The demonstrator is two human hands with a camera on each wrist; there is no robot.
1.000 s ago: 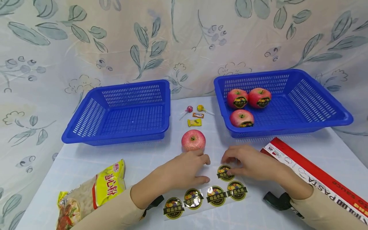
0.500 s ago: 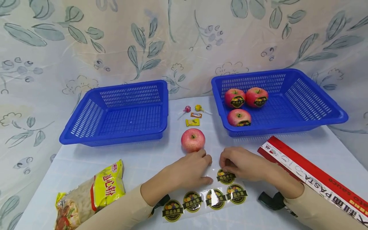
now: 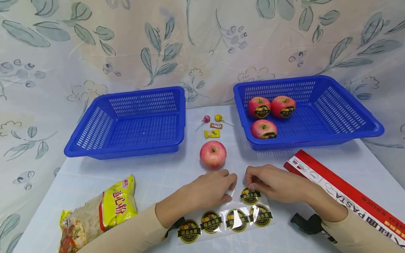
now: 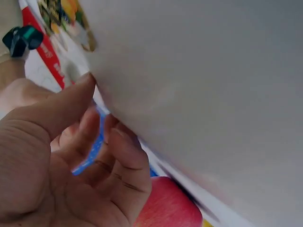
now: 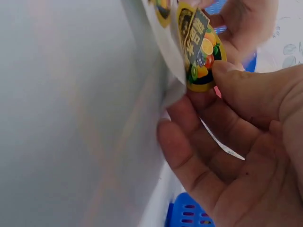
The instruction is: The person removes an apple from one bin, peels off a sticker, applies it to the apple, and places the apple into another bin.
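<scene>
A clear sheet [image 3: 202, 242] bears several round black-and-gold fruit stickers, four-character labels across them. My right hand [image 3: 275, 182] pinches the edge of the upper sticker [image 3: 250, 196] between thumb and fingers; in the right wrist view this sticker [image 5: 201, 49] bends up along the thumb. My left hand [image 3: 210, 189] rests at the sheet's upper part, thumb touching it and fingers loosely bent, with a gap between thumb and fingertips in the left wrist view. Just beyond the left fingers sits a red apple [image 3: 213, 154] bearing no visible sticker.
A blue basket [image 3: 126, 151] stands at the back left. The right-hand basket [image 3: 316, 140] holds three stickered apples [image 3: 264, 129]. Between them lie two lollipops [image 3: 206, 119] and two small wrapped sweets [image 3: 212, 134]. A yellow food bag [image 3: 101, 211] lies left, a long pasta box [image 3: 341, 196] right.
My right thumb has moved from the sticker's face to its upper right edge, where the fingers have closed in. My left hand has drawn slightly away from the apple.
</scene>
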